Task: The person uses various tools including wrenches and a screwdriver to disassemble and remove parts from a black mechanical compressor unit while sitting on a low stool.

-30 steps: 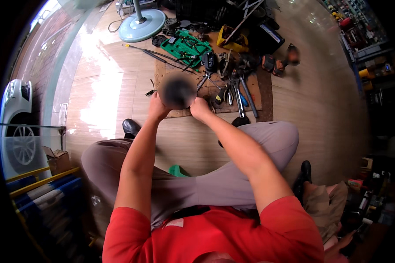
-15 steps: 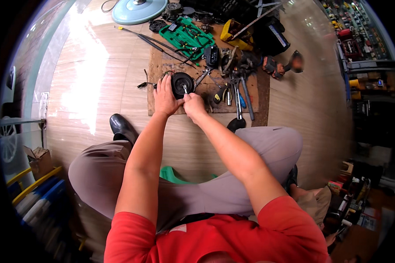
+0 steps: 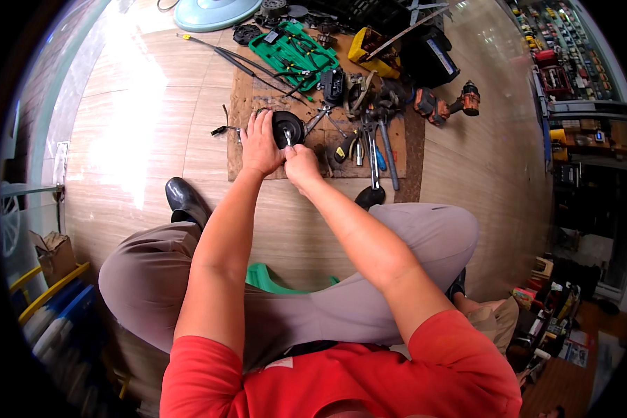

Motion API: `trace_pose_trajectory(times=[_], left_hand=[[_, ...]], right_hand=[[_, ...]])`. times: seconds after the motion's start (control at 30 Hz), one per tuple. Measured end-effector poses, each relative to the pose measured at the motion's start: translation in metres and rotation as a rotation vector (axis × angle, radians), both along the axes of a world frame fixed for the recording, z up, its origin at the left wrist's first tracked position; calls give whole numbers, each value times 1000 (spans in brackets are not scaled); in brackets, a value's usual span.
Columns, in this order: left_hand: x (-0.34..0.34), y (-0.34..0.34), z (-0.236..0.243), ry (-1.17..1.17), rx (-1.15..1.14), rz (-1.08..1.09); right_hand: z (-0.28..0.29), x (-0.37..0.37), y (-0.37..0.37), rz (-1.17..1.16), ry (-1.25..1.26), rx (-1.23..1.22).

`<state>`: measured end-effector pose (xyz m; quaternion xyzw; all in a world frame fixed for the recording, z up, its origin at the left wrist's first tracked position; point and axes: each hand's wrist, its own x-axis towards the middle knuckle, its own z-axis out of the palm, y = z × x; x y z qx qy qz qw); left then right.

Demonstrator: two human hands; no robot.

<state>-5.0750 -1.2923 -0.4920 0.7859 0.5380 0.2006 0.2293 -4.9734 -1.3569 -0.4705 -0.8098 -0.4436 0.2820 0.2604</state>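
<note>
A black, round, pulley-like part [image 3: 286, 124] rests on a stained cardboard sheet [image 3: 240, 159]. Along its left side lies my left hand [image 3: 260, 145], fingers pointing away from me and thumb near the part's near edge, gripping it. Closed around the near end of a shiny metal tool [image 3: 288, 138] is my right hand [image 3: 302, 167]. The tool's far end meets the middle of the round part; its exact kind is hidden by the hand. Right of the part are a pair of yellow-black pliers [image 3: 343, 150], a chrome socket [image 3: 359, 153] and a long-handled wrench [image 3: 373, 157].
An open green tool case [image 3: 272, 47] lies beyond my hands, with black cables [image 3: 233, 61] to its left. A yellow container [image 3: 373, 59], a black battery [image 3: 428, 59] and an orange-black cordless drill [image 3: 432, 106] are at the far right. My shoe [image 3: 184, 198] is at the near left.
The whole view has shifted slightly, so things sit a little further left. Both hands stay at the round part; the right hand and the tool have turned or shifted slightly.
</note>
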Motion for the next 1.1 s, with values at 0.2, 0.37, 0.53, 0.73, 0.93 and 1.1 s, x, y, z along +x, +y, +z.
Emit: trace_pose_trajectory(times=[0.2,0.37,0.53,0.73,0.93,1.1], left_hand=[[-1,5,5,100,97,-83],[4,13,6,42,135,-142],[-4,16,0,-37,162,-167],[3,19,3,-114,187,-187],[-4,22,-4,-221,209,-221],[-1,17,-5,-261,202,-206]], right_hand=[[22,-8,1,-229,611,-245],[18,5,-2,-137,580,-244],[19,21,-3,-9,635,-285],[-2,36,-4,223,123,-30],[8,36,-2,299,37,-81],[4,49,-1,392,30,-73]])
